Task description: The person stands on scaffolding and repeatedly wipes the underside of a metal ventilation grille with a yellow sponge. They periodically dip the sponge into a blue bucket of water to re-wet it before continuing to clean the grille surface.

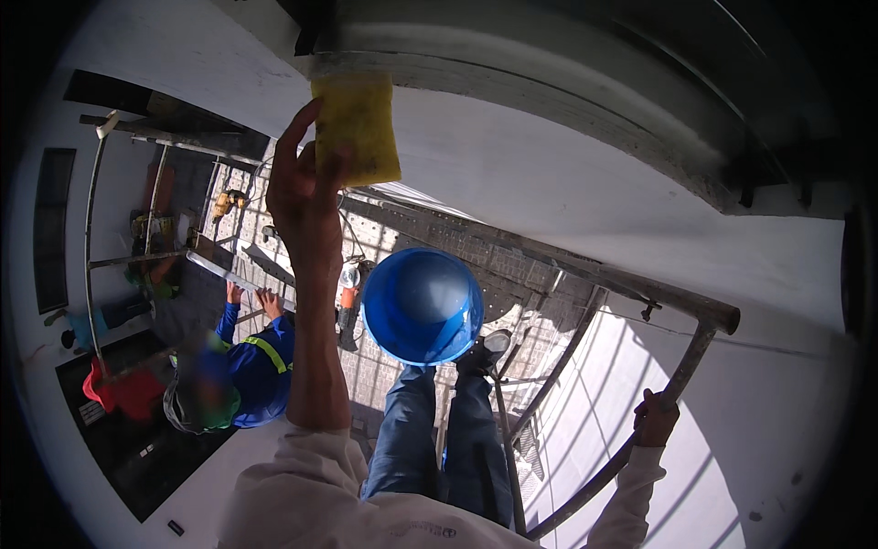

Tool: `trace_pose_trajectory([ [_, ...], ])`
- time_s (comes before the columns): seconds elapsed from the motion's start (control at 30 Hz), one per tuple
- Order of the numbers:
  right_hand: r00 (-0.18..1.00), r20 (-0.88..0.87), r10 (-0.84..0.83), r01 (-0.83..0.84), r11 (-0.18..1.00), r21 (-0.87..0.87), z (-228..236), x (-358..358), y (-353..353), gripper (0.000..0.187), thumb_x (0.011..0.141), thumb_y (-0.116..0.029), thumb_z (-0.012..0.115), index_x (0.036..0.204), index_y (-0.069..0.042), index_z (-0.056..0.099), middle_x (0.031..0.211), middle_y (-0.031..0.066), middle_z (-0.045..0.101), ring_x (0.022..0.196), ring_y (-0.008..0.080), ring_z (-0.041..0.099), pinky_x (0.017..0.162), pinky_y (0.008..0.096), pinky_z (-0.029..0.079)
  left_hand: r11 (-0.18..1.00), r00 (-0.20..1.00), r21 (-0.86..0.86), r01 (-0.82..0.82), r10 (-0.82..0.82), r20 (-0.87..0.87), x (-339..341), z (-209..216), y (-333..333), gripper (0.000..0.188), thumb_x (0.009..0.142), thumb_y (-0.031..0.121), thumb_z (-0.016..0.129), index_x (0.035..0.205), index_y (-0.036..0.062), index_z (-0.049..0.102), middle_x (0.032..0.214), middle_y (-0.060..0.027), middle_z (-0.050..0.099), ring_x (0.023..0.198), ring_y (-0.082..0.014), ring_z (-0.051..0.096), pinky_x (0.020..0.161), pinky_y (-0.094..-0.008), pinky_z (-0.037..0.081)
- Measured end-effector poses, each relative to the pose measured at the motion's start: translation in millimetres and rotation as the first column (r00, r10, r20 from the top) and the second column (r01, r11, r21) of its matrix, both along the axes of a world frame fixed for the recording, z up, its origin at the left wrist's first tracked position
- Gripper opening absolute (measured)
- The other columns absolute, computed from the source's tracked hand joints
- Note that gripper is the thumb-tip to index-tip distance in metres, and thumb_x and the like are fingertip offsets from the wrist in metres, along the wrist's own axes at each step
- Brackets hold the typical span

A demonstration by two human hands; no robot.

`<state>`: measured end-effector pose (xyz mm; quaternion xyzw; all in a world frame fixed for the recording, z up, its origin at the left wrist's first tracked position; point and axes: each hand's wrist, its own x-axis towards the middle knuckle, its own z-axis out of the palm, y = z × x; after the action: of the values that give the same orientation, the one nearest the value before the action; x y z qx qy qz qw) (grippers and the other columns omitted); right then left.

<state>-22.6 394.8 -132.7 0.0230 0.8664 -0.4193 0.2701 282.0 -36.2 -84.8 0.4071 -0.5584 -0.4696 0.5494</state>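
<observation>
My left hand (306, 197) is raised at the upper left with the fingers closed on a yellow rectangular sponge (358, 128), which has dark smudges. The sponge's top edge meets the underside of a grey ledge (512, 80) on the white wall (549, 174). At the lower right my right hand (655, 421) is wrapped round a metal scaffold pipe (689, 362). Below me, by my feet, stands a blue bucket (377, 316) with what looks like water or a shiny bottom inside.
An orange and black power tool (348, 297) lies left of the bucket on the perforated planks (375, 240). A co-worker in blue (261, 371) touches a pale bar (229, 273) at the left. Scaffold frames (91, 210) stand beyond, with another person (101, 316) farther off.
</observation>
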Motion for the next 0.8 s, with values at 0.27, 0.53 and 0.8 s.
trace_pose_trajectory([
  [0.27, 0.998, -0.023, 0.058, -0.057, 0.998, 0.025, -1, -4, 7, 0.022, 0.081, -0.009, 0.067, 0.067, -0.006, 0.05, 0.05, 0.0055, 0.051, 0.034, 0.012, 0.041, 0.033, 0.0265, 0.03, 0.999, 0.956, -0.045, 0.0, 0.014, 0.294, -9, 1, -36, 0.048, 0.087, 0.038, 0.064, 0.129, 0.0138, 0.056, 0.104, -0.0061, 0.063, 0.084, -0.0147, 0.058, 0.066, -0.0308, 0.049],
  [0.53, 0.999, 0.026, 0.034, -0.034, 0.999, 0.006, 2, -1, 6, 0.017, 0.084, -0.01, 0.065, 0.074, -0.006, 0.052, 0.051, 0.0054, 0.052, 0.034, 0.0107, 0.041, 0.032, 0.0245, 0.029, 0.634, 0.188, -0.681, 0.366, 0.666, 0.722, -12, 4, -57, 0.029, 0.083, 0.02, 0.066, 0.111, 0.0128, 0.063, 0.095, -0.0111, 0.063, 0.093, -0.028, 0.056, 0.075, -0.0395, 0.051],
  [0.8, 0.997, 0.061, 0.054, -0.049, 0.996, -0.079, 10, 5, 0, 0.016, 0.083, -0.007, 0.064, 0.074, -0.004, 0.051, 0.055, 0.0062, 0.054, 0.038, 0.0098, 0.044, 0.034, 0.024, 0.032, 0.515, 0.144, -0.757, 0.401, 0.781, 0.608, -44, -3, -73, 0.019, 0.089, 0.02, 0.055, 0.098, 0.0069, 0.065, 0.094, -0.0124, 0.065, 0.092, -0.0304, 0.058, 0.08, -0.0432, 0.049],
])
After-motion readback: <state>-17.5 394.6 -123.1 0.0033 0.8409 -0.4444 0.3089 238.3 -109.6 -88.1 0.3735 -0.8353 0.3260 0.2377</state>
